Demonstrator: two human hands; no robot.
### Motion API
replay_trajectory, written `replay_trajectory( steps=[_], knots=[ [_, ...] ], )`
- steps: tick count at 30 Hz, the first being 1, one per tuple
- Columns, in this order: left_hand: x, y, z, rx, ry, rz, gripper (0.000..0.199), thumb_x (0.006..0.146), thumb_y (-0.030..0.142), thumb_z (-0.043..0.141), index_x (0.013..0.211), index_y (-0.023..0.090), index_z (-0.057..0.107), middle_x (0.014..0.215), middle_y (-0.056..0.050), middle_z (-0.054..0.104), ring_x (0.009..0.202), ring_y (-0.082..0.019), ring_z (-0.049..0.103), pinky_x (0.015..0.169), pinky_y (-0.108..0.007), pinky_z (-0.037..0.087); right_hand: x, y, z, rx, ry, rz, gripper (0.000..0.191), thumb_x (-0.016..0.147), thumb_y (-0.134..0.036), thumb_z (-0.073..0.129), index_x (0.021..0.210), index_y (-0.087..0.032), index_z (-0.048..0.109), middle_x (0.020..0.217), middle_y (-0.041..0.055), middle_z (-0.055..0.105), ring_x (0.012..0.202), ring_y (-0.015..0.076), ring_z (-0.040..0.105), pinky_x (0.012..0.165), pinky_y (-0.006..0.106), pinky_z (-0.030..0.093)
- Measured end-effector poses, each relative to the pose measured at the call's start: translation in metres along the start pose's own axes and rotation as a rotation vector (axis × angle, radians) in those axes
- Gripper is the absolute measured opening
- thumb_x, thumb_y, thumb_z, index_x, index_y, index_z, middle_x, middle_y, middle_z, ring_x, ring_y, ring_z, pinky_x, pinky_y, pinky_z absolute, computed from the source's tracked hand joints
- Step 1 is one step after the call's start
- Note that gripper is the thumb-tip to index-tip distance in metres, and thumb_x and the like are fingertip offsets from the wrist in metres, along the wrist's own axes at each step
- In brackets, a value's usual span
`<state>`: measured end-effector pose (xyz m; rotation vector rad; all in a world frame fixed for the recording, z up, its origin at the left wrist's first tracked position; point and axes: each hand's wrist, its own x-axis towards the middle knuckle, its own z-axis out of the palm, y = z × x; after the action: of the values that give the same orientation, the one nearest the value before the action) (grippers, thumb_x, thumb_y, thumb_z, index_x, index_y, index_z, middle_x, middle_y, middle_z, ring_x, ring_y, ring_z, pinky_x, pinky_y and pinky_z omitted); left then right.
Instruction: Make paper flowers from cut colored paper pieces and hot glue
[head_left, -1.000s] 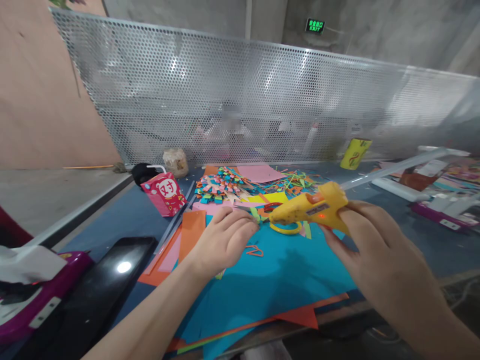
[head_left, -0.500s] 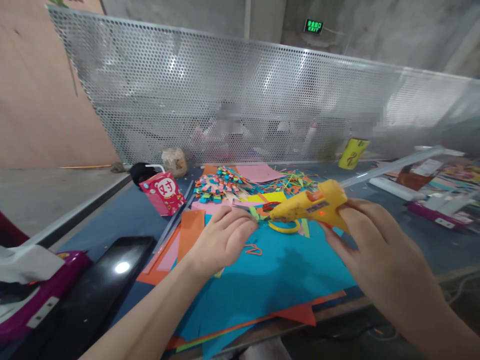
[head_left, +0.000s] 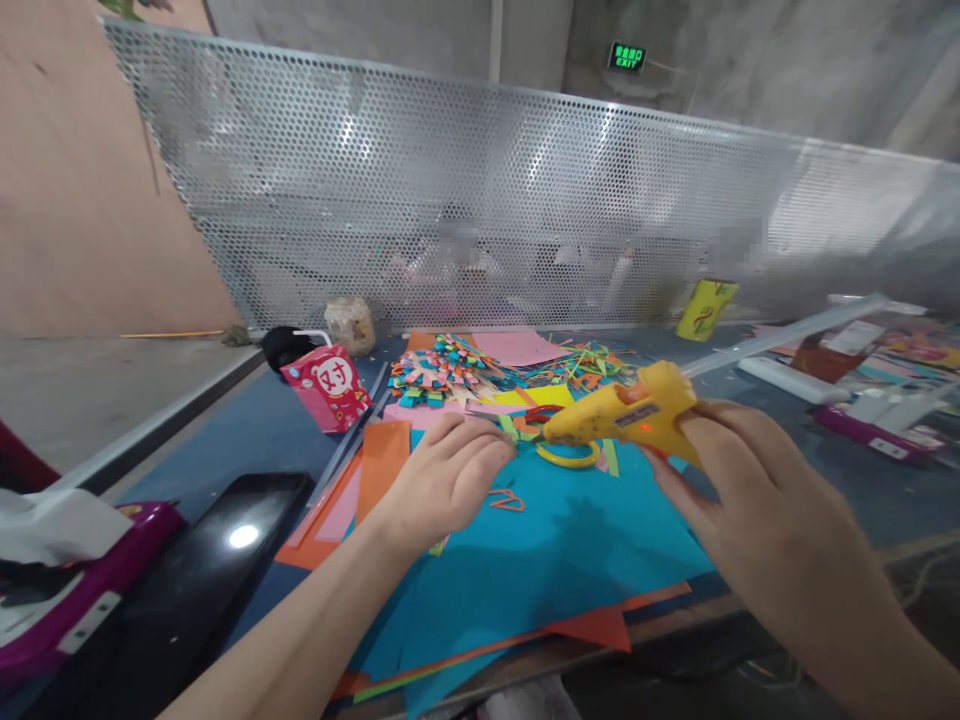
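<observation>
My right hand (head_left: 757,490) grips a yellow hot glue gun (head_left: 611,412) by its handle, with a small orange-red light lit on its side. A long clear glue stick (head_left: 787,338) sticks out of its back, and its nozzle points left. My left hand (head_left: 454,470) is closed in a pinch just left of the nozzle; what its fingertips hold is hidden. Scissors with a red and yellow handle (head_left: 568,460) lie behind and below the nozzle. Under both hands spreads blue paper (head_left: 555,590), with a small orange paper loop (head_left: 508,503) on it.
Behind are a pile of coloured paper pieces (head_left: 442,372) and thin paper scraps (head_left: 592,362). At left lie a phone (head_left: 225,540), a purple power strip (head_left: 150,525) and a pink carton (head_left: 330,390). A perforated metal screen (head_left: 465,180) closes the back; a yellow can (head_left: 705,308) stands near it.
The glue gun has shifted very slightly to the right in my right hand. My left hand stays in the same pinch.
</observation>
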<state>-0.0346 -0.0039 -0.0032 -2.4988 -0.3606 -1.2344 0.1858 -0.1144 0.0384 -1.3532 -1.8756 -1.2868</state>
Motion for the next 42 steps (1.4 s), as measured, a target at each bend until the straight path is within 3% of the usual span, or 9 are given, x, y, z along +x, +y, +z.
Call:
replay_trajectory(
  steps=[13, 26, 34, 42],
  knots=[
    [0.0003, 0.0025, -0.0006, 0.0, -0.002, 0.014, 0.009, 0.081, 0.006, 0.049, 0.085, 0.013, 0.052, 0.085, -0.005, 0.066, 0.084, -0.015, 0.057, 0.073, -0.029, 0.037, -0.0006, -0.0015, 0.002, 0.048, -0.052, 0.068, 0.008, 0.082, -0.021, 0.049, 0.088, -0.015, 0.051, 0.086, 0.0088, 0.057, 0.079, 0.0215, 0.058, 0.066, 0.033, 0.05],
    [-0.0007, 0.002, -0.0001, -0.003, -0.006, 0.011, 0.01, 0.08, 0.004, 0.05, 0.085, 0.013, 0.052, 0.086, -0.005, 0.066, 0.083, -0.016, 0.057, 0.073, -0.03, 0.036, -0.0006, -0.0024, 0.0016, 0.045, -0.032, 0.019, 0.013, 0.081, -0.018, 0.051, 0.093, -0.012, 0.05, 0.086, 0.0099, 0.058, 0.079, 0.0217, 0.058, 0.066, 0.031, 0.049],
    [0.0018, 0.0022, 0.0001, -0.004, -0.005, 0.011, 0.009, 0.08, 0.005, 0.051, 0.084, 0.013, 0.052, 0.085, -0.004, 0.066, 0.083, -0.015, 0.057, 0.072, -0.029, 0.037, 0.0018, -0.0004, -0.0014, 0.033, 0.022, 0.063, 0.012, 0.08, -0.019, 0.054, 0.088, -0.011, 0.052, 0.086, 0.0117, 0.057, 0.077, 0.022, 0.057, 0.066, 0.031, 0.048],
    [-0.0007, 0.0026, 0.0001, -0.019, -0.013, -0.02, 0.011, 0.08, 0.005, 0.052, 0.087, 0.014, 0.053, 0.087, -0.003, 0.066, 0.084, -0.014, 0.056, 0.073, -0.028, 0.036, 0.0004, -0.0004, 0.0021, 0.037, -0.039, 0.049, 0.01, 0.081, -0.02, 0.051, 0.087, -0.012, 0.051, 0.087, 0.011, 0.056, 0.075, 0.0221, 0.056, 0.066, 0.032, 0.047]
  ],
)
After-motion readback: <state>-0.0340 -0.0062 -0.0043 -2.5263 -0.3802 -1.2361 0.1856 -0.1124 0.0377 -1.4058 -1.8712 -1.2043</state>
